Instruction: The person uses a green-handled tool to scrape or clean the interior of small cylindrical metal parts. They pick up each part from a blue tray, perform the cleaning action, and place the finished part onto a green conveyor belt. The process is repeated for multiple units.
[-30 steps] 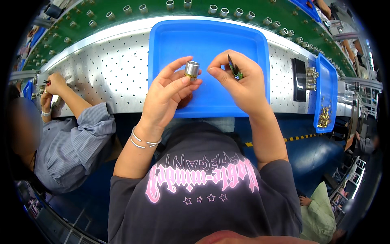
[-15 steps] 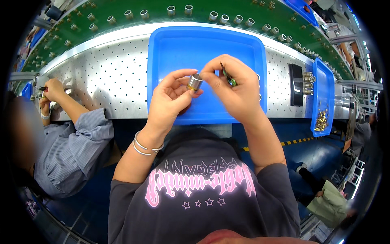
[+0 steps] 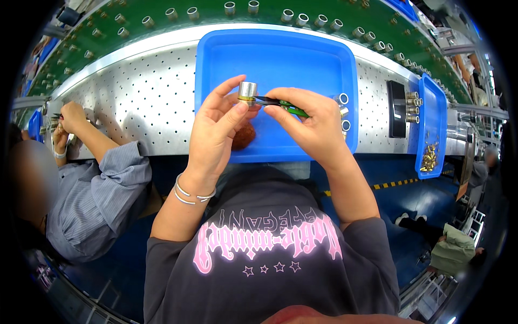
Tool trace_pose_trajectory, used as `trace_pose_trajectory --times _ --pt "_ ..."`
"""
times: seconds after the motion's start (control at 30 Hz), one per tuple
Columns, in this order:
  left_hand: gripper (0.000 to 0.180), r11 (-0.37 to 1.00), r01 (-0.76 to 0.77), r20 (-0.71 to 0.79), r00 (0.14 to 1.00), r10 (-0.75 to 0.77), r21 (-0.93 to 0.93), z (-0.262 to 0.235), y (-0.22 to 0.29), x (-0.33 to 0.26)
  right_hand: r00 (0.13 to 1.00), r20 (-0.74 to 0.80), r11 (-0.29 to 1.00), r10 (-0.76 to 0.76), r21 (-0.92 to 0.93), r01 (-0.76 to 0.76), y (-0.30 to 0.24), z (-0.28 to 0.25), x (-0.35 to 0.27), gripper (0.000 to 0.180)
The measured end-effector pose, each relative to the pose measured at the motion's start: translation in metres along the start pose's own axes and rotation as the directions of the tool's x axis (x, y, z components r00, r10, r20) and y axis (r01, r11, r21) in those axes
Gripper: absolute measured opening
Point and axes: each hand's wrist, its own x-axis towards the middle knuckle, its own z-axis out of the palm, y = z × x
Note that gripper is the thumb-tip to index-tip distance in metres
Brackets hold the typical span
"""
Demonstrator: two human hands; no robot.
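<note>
Left hand [image 3: 216,129] pinches a small metal cylinder [image 3: 247,90] just above the blue tray [image 3: 280,54], while right hand [image 3: 315,121] grips green-handled tweezers [image 3: 280,105] with tips touching the cylinder's base.

Since a second ago, brought together over the frame's upper middle: green-handled tweezers [image 3: 280,103] now touching the small metal cylinder [image 3: 247,90].

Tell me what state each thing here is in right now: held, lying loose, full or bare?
Metal cylinder: pinched upright in the left hand fingers.
Green-handled tweezers: gripped by the right hand, tips at the cylinder's base.
Blue tray: mostly bare, a few metal rings at its right edge.
Small side bin: holds brass bits.
</note>
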Motion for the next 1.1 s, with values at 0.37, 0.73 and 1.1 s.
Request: trace_pose_trajectory --times 0.37,0.73,1.1 --pt "0.048 1.0 -0.001 -0.003 1.0 0.001 -0.005 0.002 -0.003 -0.002 1.0 -0.025 1.0 0.0 0.013 0.001 0.003 -0.001 -0.004 0.017" --pt "0.046 1.0 -0.002 0.0 1.0 0.002 0.019 0.003 -0.004 -0.004 0.997 -0.03 0.992 0.065 0.114 -0.061 0.004 0.001 -0.008 0.017" --pt "0.042 0.998 0.025 0.013 1.0 -0.024 -0.05 0.0 -0.005 -0.003 0.998 0.06 0.996 0.001 0.091 -0.007 0.005 0.012 0.001 0.017"
